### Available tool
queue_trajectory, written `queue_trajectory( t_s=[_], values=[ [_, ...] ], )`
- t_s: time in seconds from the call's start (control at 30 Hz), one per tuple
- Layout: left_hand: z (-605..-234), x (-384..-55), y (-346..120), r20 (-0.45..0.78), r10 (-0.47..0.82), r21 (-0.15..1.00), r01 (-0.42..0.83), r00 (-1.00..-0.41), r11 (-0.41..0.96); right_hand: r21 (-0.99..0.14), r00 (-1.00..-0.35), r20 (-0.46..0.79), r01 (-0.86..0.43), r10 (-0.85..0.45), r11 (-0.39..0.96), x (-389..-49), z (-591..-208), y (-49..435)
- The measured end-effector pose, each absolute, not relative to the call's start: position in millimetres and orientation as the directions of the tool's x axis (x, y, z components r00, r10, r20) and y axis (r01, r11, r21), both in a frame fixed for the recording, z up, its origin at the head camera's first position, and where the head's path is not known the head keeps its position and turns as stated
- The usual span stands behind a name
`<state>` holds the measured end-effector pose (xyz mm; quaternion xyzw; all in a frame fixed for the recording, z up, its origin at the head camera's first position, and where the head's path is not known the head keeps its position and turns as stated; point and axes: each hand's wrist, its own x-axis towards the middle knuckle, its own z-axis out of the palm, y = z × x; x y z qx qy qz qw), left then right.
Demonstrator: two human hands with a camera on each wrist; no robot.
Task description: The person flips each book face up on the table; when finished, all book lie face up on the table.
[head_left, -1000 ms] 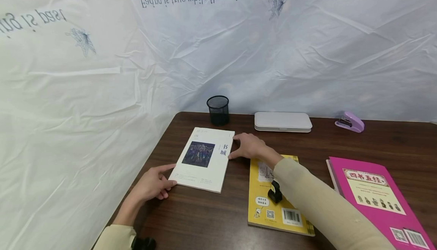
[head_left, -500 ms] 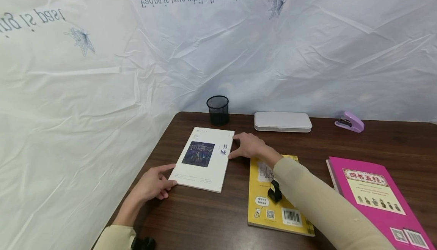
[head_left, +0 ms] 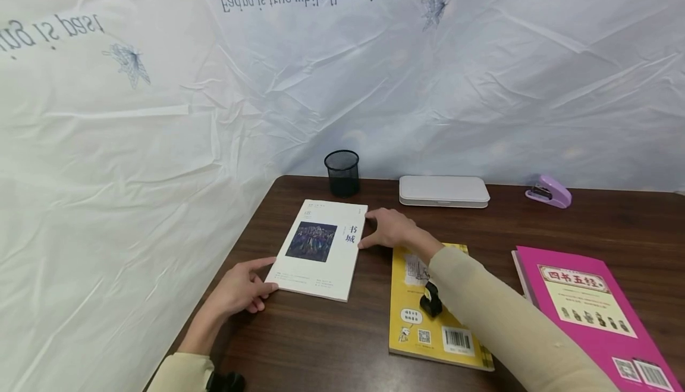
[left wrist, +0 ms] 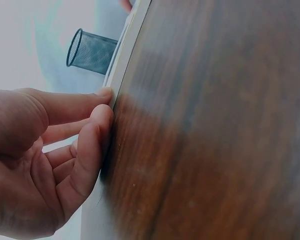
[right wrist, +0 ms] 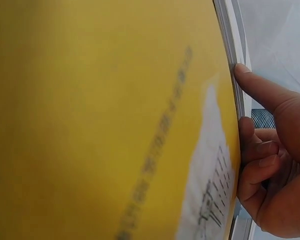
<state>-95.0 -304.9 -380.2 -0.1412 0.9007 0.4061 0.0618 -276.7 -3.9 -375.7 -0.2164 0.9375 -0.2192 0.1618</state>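
Note:
A white book (head_left: 314,270) with a dark picture on its cover lies flat on the brown table, left of the middle. My left hand (head_left: 242,286) touches its lower left corner, index finger at the left edge and thumb at the bottom edge. In the left wrist view, the fingertips of the left hand (left wrist: 65,145) meet the book's pale edge (left wrist: 124,60). From the other side, my right hand (head_left: 392,228) touches the right edge with index finger and thumb spread apart. The right wrist view shows the right hand (right wrist: 280,150) with its other fingers bent.
Under my right forearm lies a yellow book (head_left: 407,297); a thick magenta book (head_left: 588,279) is farther right. Along the back stand a black mesh pen cup (head_left: 342,173), a white flat case (head_left: 444,191) and a purple stapler (head_left: 550,191). White sheeting (head_left: 160,142) hangs behind and left.

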Motion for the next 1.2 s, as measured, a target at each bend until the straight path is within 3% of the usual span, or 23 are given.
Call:
queue_trajectory(
  t_s=[0.3, 0.53, 0.83, 1.2],
  values=[
    [-376, -95, -303, -0.208, -0.175, 0.681, -0.271, -0.962, 0.68, -0.63, -0.825, -0.211, -0.296, -0.525, 0.718, -273, -364, 7],
    [-360, -95, -275, -0.138, -0.118, 0.658, -0.18, -0.983, 0.731, -0.663, -0.816, -0.14, -0.343, -0.561, 0.665, -272, -338, 30],
    [-347, -90, -216, -0.114, 0.129, 0.742, 0.002, -0.985, 0.671, -0.692, -0.826, -0.113, -0.334, -0.552, 0.64, -274, -315, 96],
    [-351, -80, -158, -0.206, 0.381, 0.804, 0.066, -0.901, 0.592, -0.69, -0.838, -0.154, -0.288, -0.524, 0.664, -266, -321, 175]
  ],
)
